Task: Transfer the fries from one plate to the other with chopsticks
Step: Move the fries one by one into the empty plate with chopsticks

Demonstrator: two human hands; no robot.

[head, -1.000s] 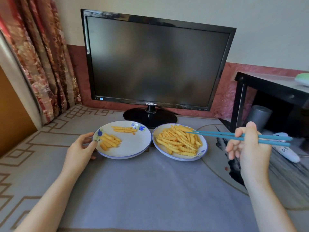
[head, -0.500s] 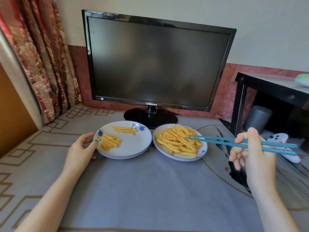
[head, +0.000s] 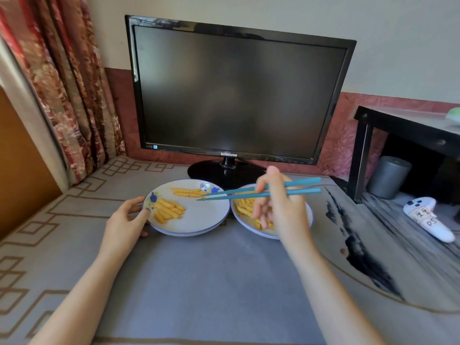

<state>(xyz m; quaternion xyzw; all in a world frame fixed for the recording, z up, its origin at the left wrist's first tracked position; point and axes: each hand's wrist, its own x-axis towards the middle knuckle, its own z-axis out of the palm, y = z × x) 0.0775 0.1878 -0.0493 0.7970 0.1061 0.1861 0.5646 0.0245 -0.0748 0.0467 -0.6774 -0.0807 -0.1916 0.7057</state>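
- Teal chopsticks (head: 239, 196) are gripped in the right hand (head: 278, 207), its fingers curled round them. The sticks point left, nearly level.
- Their tips lie close together over the left plate (head: 199, 220), just beside its far fries (head: 188, 192). I cannot tell whether they touch one.
- A second group, the near fries (head: 169, 210), lies at that plate's left side.
- The left hand (head: 127, 220) holds the left plate's near-left rim, thumb on the edge and fingers curled beneath.
- The right plate (head: 245, 224) almost touches the left one. Its heap of fries (head: 245, 206) is partly hidden by the right hand.
- Both plates stand on the grey-covered desk (head: 211, 282), near a dark monitor (head: 234, 95).
- A white controller (head: 428, 220) lies at far right.
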